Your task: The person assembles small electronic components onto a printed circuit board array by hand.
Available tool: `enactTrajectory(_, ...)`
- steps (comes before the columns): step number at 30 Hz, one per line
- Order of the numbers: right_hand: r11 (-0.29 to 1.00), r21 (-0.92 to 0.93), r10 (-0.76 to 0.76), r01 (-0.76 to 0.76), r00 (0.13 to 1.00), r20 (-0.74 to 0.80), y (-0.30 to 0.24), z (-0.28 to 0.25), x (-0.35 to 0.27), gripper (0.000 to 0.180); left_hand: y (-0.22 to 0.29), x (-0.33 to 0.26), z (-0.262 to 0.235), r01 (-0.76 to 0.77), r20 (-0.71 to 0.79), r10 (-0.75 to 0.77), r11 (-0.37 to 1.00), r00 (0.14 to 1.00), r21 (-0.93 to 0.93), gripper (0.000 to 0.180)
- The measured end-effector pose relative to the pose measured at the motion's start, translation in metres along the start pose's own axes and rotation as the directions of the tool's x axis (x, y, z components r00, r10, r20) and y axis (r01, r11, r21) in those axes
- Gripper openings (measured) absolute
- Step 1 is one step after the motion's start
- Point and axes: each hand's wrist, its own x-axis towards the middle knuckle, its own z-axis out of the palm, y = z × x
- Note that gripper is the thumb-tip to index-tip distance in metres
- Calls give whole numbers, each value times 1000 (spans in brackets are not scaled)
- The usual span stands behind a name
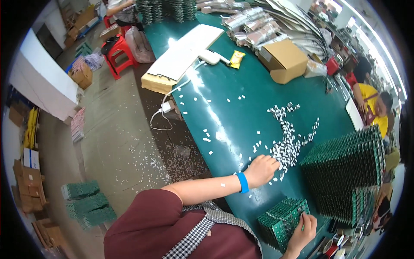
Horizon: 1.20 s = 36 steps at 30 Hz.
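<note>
Along the edge of a loose pile of small white-and-black pieces rests my left hand, a blue band on its wrist. Its fingers are curled down and pressed together at the pile, and their tips are hidden. My right hand is at a small stack of green circuit boards by the table's near edge. Its fingertips are bunched together against the face of the front board. Whatever sits between them is too small to make out. To the right of the pile stands a larger stack of green circuit boards.
An open cardboard box and a yellow packet lie on the green table. A long white panel with a white cable sits at its left edge. Another person is at the right. Red stools stand left.
</note>
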Motion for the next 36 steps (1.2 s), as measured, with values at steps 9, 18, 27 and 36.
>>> enactTrajectory(9, 988, -111, -113, 110, 993, -20, -13, -3, 3, 10, -2, 3, 7, 10, 3, -10, 1000, 1000, 0, 18)
enactTrajectory(18, 931, -268, -291, 247, 946, -142, 4, 6, 0, 9, -8, 25, 60, -93, -148, 85, 995, 985, -48, 23)
enactTrajectory(27, 939, -192, -312, 286, 942, -123, -3, 8, 6, 6, -7, 26, 57, -127, -256, 135, 991, 957, 49, 18)
enactTrajectory(36, 947, -128, -311, 294, 940, -138, -10, 6, 7, 7, -5, 31, 58, -147, -209, 165, 984, 964, 100, 19)
